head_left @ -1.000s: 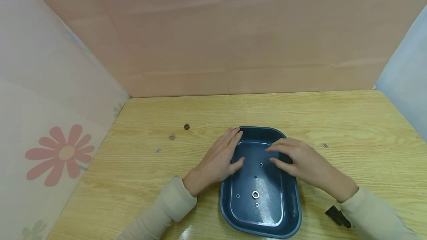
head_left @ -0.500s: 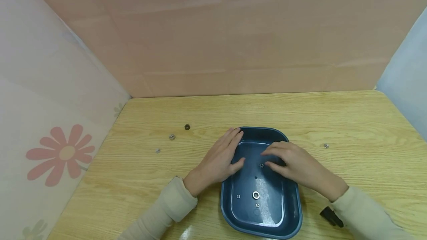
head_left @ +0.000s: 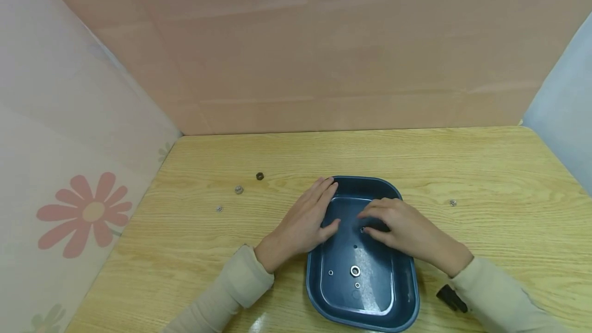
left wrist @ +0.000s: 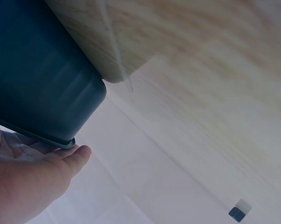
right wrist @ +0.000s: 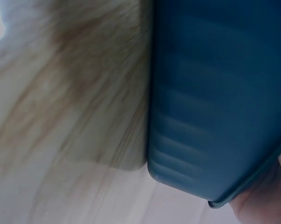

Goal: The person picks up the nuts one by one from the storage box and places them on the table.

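A blue plastic tray (head_left: 409,294) stands on the wooden table. My left hand (head_left: 300,220) rests on its left rim with fingers straight; in the left wrist view the left hand (left wrist: 33,182) lies along the rim. My right hand (head_left: 407,227) reaches over the right wall, thumb and bent index finger apart. A small metal nut (head_left: 363,229) lies at the right thumb's tip, partly hidden by it. Nearer the front of the tray lie a larger nut (head_left: 358,271) and two small nuts, one on the right (head_left: 357,287), one on the left (head_left: 330,275).
Left of the tray, a dark nut (head_left: 260,176), a silver nut (head_left: 238,189) and a smaller metal piece (head_left: 219,209) lie on the table (head_left: 194,251). To the right is another small metal piece (head_left: 452,203). A black device (head_left: 450,299) sits by the right sleeve.
My right hand has moved left and deeper over the tray, its thumb now at the small nut. The left hand and the tray stay where they were.
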The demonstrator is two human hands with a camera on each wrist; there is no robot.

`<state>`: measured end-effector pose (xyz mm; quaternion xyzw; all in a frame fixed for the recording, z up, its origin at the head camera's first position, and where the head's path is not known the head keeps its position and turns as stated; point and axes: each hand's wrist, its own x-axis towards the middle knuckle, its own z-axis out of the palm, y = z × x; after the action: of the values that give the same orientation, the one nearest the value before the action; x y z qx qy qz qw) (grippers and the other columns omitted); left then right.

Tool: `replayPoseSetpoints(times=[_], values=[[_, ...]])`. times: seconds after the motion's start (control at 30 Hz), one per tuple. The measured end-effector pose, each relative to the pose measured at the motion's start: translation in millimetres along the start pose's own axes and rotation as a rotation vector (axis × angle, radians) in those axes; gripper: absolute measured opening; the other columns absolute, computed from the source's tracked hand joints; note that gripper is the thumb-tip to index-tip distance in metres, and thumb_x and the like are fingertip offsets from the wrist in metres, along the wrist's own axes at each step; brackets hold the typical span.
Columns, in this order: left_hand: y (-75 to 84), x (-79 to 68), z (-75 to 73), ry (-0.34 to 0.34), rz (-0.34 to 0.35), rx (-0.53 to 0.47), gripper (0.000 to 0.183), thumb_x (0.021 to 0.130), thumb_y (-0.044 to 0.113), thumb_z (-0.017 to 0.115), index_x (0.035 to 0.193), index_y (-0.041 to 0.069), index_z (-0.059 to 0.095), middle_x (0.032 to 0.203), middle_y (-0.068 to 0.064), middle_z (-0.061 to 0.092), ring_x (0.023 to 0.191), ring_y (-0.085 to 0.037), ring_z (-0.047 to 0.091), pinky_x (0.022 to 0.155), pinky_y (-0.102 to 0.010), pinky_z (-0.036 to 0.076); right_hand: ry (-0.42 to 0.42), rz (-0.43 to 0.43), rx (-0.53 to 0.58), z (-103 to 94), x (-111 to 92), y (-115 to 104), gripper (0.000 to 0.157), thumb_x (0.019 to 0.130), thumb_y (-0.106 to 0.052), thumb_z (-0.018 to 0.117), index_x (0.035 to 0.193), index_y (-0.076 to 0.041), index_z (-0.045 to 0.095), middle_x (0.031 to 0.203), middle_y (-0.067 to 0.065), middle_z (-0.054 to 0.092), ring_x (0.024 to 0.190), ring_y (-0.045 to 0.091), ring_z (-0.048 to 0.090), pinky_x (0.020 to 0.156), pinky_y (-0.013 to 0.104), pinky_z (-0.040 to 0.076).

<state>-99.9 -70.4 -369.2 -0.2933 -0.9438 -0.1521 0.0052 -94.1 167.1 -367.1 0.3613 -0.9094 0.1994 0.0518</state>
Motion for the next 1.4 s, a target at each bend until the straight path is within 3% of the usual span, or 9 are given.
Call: replayPoseSetpoints(times=[0.17, 0.4, 0.97, 1.4], values=[[-0.4, -0.1, -0.3, -0.005, 0.001, -0.012, 0.074, 0.097, 0.037, 0.061, 0.156, 0.007, 0.029, 0.164, -0.01, 0.025, 0.153, -0.029, 0.022, 0.123, -0.046, 0.028, -0.03, 0.011, 0.002, 1.0, 3, -1, 0.022, 0.082, -0.015, 0.079, 0.103, -0.01, 0.076, 0.102, 0.001, 0.074, 0.098, 0.022, 0.071, 0.092, 0.05, 0.056], [0.2, -0.4, -0.4, -0.005, 0.001, -0.005, 0.074, 0.097, 0.037, 0.061, 0.156, 0.007, 0.028, 0.164, -0.01, 0.026, 0.153, -0.029, 0.023, 0.122, -0.046, 0.029, -0.054, 0.024, -0.034, 3.7, 6, -2, 0.022, 0.08, -0.017, 0.081, 0.101, -0.012, 0.077, 0.099, -0.002, 0.075, 0.093, 0.017, 0.07, 0.081, 0.042, 0.057], [0.6, -0.2, 0.1, -0.014, -0.017, -0.004, 0.074, 0.096, 0.037, 0.061, 0.156, 0.008, 0.028, 0.165, -0.008, 0.024, 0.154, -0.025, 0.02, 0.123, -0.044, 0.028, -0.07, 0.049, -0.174, 9.0, 6, -5, 0.023, 0.072, -0.021, 0.088, 0.093, -0.017, 0.079, 0.092, -0.003, 0.075, 0.087, 0.018, 0.069, 0.08, 0.042, 0.052], [-0.2, 0.8, -0.3, -0.022, -0.018, -0.019, 0.075, 0.096, 0.036, 0.062, 0.156, 0.008, 0.028, 0.165, -0.009, 0.024, 0.154, -0.026, 0.02, 0.123, -0.044, 0.027, -0.093, 0.052, -0.218, 10.4, 7, -6, 0.01, 0.074, -0.022, 0.085, 0.082, -0.02, 0.079, 0.081, -0.007, 0.074, 0.076, 0.012, 0.066, 0.07, 0.034, 0.045]])
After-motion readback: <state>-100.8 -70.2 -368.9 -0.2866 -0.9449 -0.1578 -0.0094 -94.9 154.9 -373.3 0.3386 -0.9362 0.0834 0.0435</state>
